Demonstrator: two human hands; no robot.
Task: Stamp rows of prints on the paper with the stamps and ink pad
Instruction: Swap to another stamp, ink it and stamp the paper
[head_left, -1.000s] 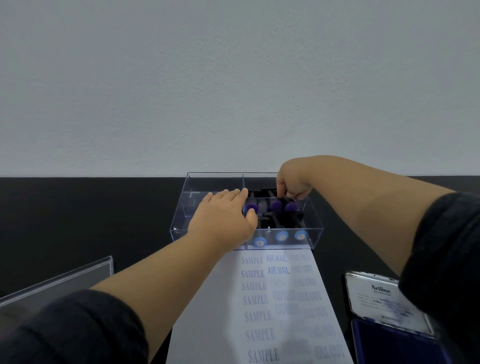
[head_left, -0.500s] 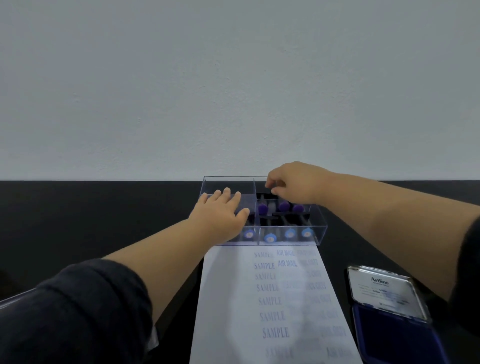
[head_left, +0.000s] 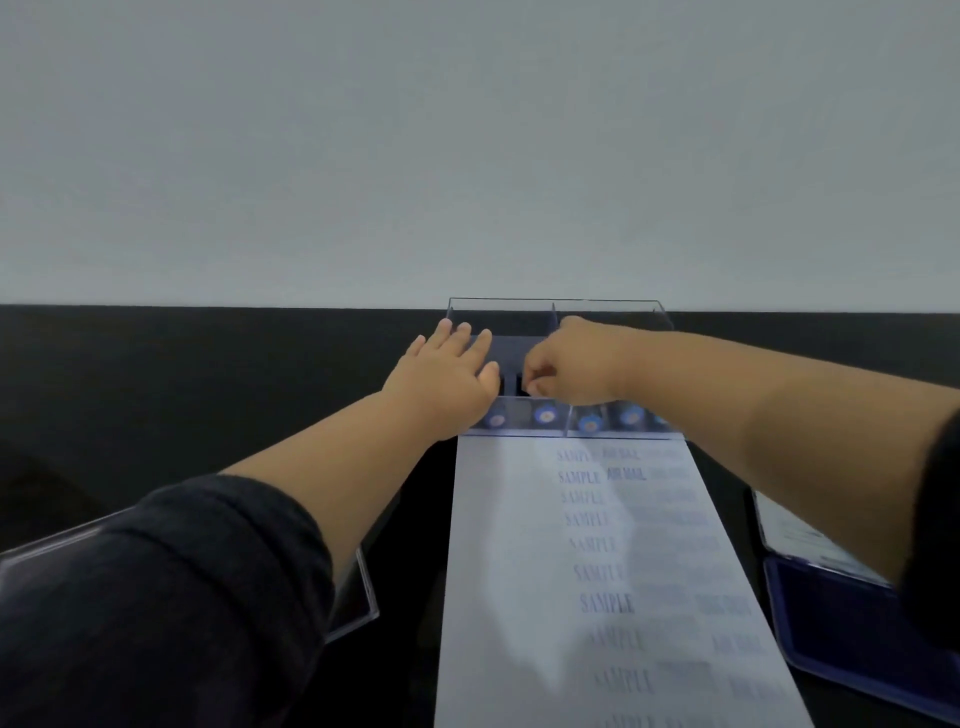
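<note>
Clear acrylic divided box (head_left: 608, 306) at far counter (head_left: 208, 395) edge is steadied by flat, spread left hand (head_left: 447, 379); right hand (head_left: 576, 364) is curled inside, fingertips pinching what looks like a dark stamp, partly hidden. Blue-capped stamps (head_left: 544, 414) lie w/ long axes toward viewer, caps at near wall. White paper sheet (head_left: 597, 571), w/ blue print columns, runs lengthwise from box to viewer; blue ink pad (head_left: 852, 629) lies open at right. Risk: box could tip or slide if the stamp snags on a divider, smudging prints.

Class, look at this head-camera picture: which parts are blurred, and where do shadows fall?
Head view: the prints on the paper are smeared, only a few "SAMPLE" rows readable; a soft arm shadow crosses the sheet; the stamps' blue ends look fuzzy through the clear box; both hands are soft-edged.
</note>
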